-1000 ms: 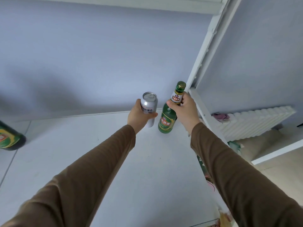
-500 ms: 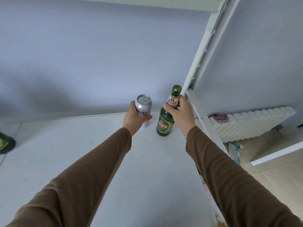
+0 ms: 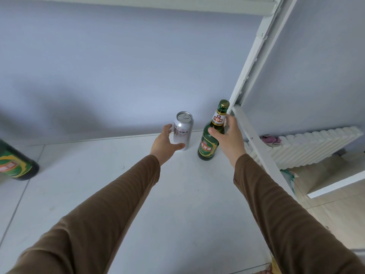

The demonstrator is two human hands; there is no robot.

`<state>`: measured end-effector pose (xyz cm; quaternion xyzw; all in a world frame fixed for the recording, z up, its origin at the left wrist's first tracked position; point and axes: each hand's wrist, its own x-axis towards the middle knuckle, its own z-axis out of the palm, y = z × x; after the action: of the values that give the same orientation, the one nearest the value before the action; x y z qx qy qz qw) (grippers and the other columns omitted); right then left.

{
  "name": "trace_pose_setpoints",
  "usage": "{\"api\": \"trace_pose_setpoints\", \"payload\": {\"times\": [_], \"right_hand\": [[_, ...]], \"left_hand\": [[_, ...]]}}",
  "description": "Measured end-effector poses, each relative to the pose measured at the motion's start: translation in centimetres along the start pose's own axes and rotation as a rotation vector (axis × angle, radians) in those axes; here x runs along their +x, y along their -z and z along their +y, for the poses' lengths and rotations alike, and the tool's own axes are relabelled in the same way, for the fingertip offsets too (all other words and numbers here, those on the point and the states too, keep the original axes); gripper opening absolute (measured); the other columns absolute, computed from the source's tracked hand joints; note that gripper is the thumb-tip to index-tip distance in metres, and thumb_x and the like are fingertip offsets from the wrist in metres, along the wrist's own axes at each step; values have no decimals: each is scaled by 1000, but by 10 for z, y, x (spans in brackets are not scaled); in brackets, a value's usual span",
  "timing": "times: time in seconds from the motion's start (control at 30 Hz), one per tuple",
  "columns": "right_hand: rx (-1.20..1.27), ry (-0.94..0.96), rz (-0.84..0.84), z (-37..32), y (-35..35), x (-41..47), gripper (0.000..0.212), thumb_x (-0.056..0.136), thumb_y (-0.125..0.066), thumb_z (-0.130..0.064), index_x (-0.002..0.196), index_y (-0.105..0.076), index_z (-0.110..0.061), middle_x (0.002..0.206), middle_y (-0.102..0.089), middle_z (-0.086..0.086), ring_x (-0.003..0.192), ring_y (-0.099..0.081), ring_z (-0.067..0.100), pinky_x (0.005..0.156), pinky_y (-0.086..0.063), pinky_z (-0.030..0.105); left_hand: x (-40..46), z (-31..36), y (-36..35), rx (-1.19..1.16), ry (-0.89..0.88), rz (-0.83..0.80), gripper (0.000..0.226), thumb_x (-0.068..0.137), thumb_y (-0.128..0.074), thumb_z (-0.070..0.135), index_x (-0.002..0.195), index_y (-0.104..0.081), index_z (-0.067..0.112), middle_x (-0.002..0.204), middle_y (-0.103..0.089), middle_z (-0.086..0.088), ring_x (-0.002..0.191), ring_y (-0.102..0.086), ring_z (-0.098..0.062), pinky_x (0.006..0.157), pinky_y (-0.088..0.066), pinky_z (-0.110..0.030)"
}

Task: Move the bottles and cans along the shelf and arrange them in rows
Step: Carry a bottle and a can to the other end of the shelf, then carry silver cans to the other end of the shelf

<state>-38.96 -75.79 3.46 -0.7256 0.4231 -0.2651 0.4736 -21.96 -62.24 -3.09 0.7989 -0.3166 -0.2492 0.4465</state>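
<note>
Straight ahead I see a white shelf (image 3: 177, 204) set against a pale blue wall (image 3: 118, 66), with two arms in brown sleeves reaching forward across it. I take the silver can (image 3: 182, 133) as my landmark: it stands upright on the shelf, near the back edge where the shelf meets the wall. The left hand (image 3: 165, 142) is just left of the can, fingers loosely spread around its side. The thumb lies across the lower front of the can, while the fingertips sit at its upper left; I cannot tell whether they touch it. The hand does not grip the can.

Just right of the can stands a green bottle (image 3: 210, 139) with a gold cap and red, gold and green labels, leaning slightly in this wide view, its base on the shelf. The right hand (image 3: 230, 136) is beside the bottle on its right, fingers relaxed and apart. The thumb crosses the shoulder of the bottle and the fingers reach up alongside the neck label. The hand is loose there, not clamped.

Right of the can and beyond the bottle, a white metal post (image 3: 250, 62) rises at a slant. Far to the left of the can, at the picture's edge, a second green bottle (image 3: 15, 165) stands on the shelf. Well to the right of the can, below shelf level, I see a white ribbed radiator (image 3: 308, 147).
</note>
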Motion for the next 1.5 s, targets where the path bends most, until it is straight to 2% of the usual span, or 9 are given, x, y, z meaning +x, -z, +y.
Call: {"api": "trace_pose_setpoints", "payload": {"times": [0.1,0.23,0.33,0.47,0.57,0.7,0.9,1.13,1.5], "right_hand": [[-8,4,96,-6,-4,-18,81,80,-81,-34,148,-39,-22,146,-50,3,136,-46,24,113,-42,48],[-37,39,259,-21,-21,-64,82,82,-81,-25,151,-37,-17,148,-45,5,139,-36,23,116,-30,36],[-72,17,315,-31,-48,-109,79,86,-77,-24,152,-35,-14,150,-43,6,139,-33,26,116,-26,38],[-209,-17,202,-34,-102,-160,81,88,-74,-33,153,-31,-13,156,-36,10,141,-29,32,114,-26,40],[-344,27,56,-45,-141,-189,79,91,-69,-38,155,-28,-16,165,-22,7,150,-17,29,118,-19,42],[-465,98,-62,-66,-180,-216,75,94,-64,-40,156,-27,-21,167,-14,3,152,-9,27,119,-21,46],[-586,244,-205,-81,-231,-239,70,94,-63,-41,153,-32,-22,167,-16,4,151,-13,28,118,-25,45],[-657,397,-344,-102,-295,-275,68,94,-61,-43,153,-32,-21,167,-16,5,152,-13,30,120,-23,46],[-658,471,-393,-160,-402,-362,71,93,-65,-40,153,-33,-18,165,-22,8,151,-16,30,122,-22,44]], "left_hand": [[-15,-7,11,48,-2,-10,87,78,-84,31,149,-34,23,149,-47,-5,136,-45,-22,109,-42,-43],[-45,-23,41,109,-45,-14,81,81,-81,30,148,-37,21,149,-46,-4,135,-45,-20,106,-40,-33],[-76,-38,75,166,-91,-18,77,83,-79,30,148,-38,21,148,-46,-2,134,-45,-22,107,-39,-33],[-118,-64,130,270,-144,-23,75,85,-76,32,148,-38,22,149,-44,-1,136,-41,-21,109,-38,-35],[-147,-82,166,353,-166,-11,73,86,-75,32,149,-39,21,152,-41,-1,139,-37,-21,111,-36,-34],[-177,-102,210,470,-173,23,72,87,-74,33,149,-40,19,154,-39,-2,141,-34,-23,114,-33,-35],[-215,-122,263,619,-101,118,73,87,-73,38,149,-40,18,157,-35,-5,146,-28,-24,116,-26,-34],[-263,-141,319,713,-20,217,76,84,-74,41,148,-39,19,153,-38,-3,142,-32,-25,116,-30,-38],[-331,-205,430,718,-46,286,78,84,-73,46,148,-39,17,155,-37,-4,143,-31,-26,117,-32,-41]]}}
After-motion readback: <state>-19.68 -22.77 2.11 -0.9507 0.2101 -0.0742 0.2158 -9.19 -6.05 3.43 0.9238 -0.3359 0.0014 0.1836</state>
